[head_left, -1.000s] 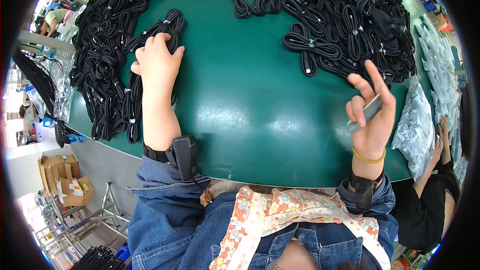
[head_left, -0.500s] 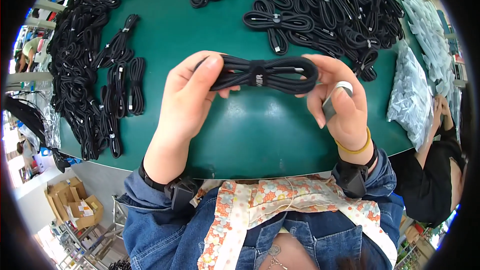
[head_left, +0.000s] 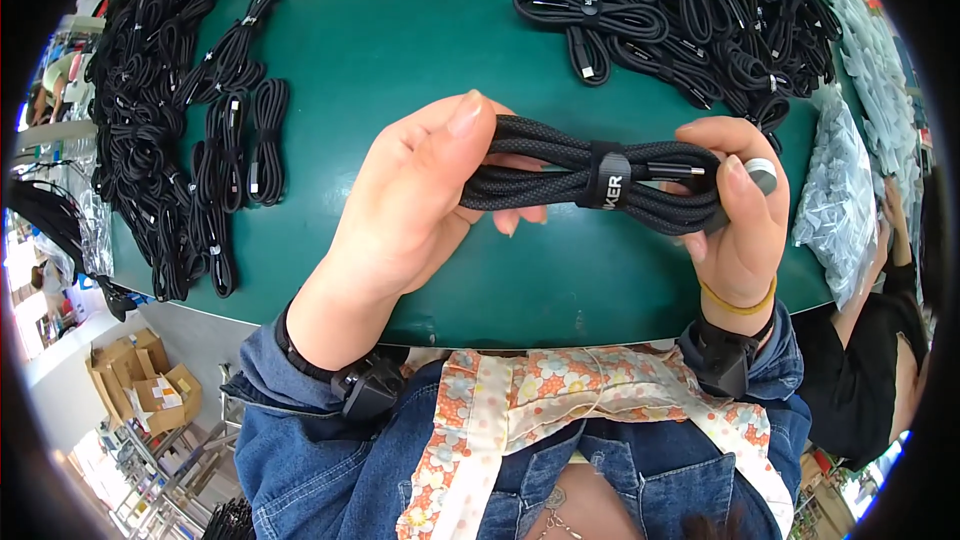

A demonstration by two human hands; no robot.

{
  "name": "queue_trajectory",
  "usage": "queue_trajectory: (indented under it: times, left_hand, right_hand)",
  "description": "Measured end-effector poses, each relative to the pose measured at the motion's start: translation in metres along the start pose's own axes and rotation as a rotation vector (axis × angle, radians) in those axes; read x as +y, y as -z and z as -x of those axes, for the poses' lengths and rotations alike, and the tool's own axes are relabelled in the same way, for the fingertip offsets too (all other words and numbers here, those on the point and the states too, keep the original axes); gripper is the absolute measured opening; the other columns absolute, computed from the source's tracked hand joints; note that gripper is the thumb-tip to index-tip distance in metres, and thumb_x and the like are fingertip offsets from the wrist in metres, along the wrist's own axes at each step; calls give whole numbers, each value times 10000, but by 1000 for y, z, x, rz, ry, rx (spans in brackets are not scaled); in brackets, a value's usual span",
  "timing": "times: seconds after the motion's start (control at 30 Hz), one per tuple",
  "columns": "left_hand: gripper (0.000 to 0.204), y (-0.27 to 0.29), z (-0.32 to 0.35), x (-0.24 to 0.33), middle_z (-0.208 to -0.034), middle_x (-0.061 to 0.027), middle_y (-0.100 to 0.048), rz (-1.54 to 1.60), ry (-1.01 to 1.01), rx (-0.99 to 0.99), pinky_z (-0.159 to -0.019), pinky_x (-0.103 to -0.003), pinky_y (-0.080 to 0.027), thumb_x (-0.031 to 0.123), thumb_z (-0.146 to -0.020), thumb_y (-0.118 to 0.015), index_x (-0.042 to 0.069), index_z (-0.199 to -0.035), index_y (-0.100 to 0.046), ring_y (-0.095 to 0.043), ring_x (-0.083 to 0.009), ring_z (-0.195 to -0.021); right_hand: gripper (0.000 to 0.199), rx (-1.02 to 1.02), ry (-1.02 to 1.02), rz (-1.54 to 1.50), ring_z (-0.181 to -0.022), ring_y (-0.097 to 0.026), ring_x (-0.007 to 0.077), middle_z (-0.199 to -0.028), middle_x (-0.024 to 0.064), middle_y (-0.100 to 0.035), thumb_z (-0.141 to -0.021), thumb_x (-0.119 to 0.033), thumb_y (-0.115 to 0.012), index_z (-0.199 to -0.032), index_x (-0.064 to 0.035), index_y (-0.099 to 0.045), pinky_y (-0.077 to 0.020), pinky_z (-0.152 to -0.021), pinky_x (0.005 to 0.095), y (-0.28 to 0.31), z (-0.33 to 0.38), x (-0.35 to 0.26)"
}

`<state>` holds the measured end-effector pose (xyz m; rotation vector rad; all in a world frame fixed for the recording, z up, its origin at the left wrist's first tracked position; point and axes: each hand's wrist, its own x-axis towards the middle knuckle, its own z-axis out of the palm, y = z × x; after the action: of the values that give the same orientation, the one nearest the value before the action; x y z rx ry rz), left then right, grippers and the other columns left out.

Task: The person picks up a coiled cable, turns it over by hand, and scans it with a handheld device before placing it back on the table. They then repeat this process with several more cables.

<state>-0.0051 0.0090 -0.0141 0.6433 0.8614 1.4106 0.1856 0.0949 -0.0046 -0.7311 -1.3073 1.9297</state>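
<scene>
A coiled black braided cable [head_left: 545, 188], bound at its middle by a black strap [head_left: 606, 176], is held up above the green table. Its metal plug [head_left: 690, 172] lies along the bundle towards the right end. My left hand [head_left: 410, 180] is closed round the left end, thumb on top and fingertips showing underneath. My right hand [head_left: 745, 210] grips the right end of the loops between thumb and fingers. Tucked in that same hand is a small grey and white cylindrical piece [head_left: 762, 174], partly hidden by the fingers, its kind unclear.
Bundled black cables are heaped along the table's left side [head_left: 150, 110] and at the far right [head_left: 690, 0]. Several bundles [head_left: 265, 140] lie in a row by the left heap. Clear plastic bags [head_left: 840, 200] rest at the right edge, near another person's arm [head_left: 865, 260].
The cable bundle has come closer and moved right, its right end now tilted lower. My right thumb has come onto the loops, and the small cylindrical piece has turned in that hand.
</scene>
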Motion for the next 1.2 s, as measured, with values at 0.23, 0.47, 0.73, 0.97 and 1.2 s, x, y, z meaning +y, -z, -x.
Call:
queue_trajectory:
  times: [0.23,0.47,0.73,0.97,1.2]
  left_hand:
    - [517,-3,5,2,-689,-148,-555,-109,-43,36,-483,-231,-414,423,-875,-279,-58,-871,-470,-506,-158,-505]
    - [386,4,8,14,-860,-189,-540,-762,-440,-160,-597,-280,-449,297,-817,-481,-65,-950,-455,-539,-207,-760]
    - [468,-5,6,-5,-1074,-253,-439,-436,-603,-133,-840,-359,-402,-71,-645,-551,-45,-1073,-362,-483,-271,-977]
    - [509,0,3,-4,-1070,-260,-447,-544,-653,-151,-841,-357,-409,-104,-631,-521,-26,-1098,-333,-476,-277,-996]
    - [483,4,0,-4,-1060,-256,-456,-560,-697,-160,-840,-352,-410,-112,-630,-506,-19,-1078,-350,-479,-279,-997]
  right_hand:
    - [286,-41,26,33,-378,-369,36,-638,86,-550,-796,-163,-476,-947,79,-501,-278,-359,158,2,-1,0]
    - [343,-154,-52,-42,-372,-375,48,-683,114,-562,-791,-179,-472,-1010,85,-463,-285,-361,160,0,-8,3]
    - [402,-60,203,48,-400,-400,56,-812,145,-564,-767,-139,-506,-1095,67,-400,-308,-377,156,3,-6,9]
    - [432,21,346,185,-426,-420,49,-779,105,-545,-739,-83,-543,-1118,56,-390,-316,-383,144,-3,-4,10]
    - [434,38,53,410,-414,-399,54,-775,72,-508,-753,-109,-492,-1142,48,-383,-302,-383,156,-7,-8,-1]
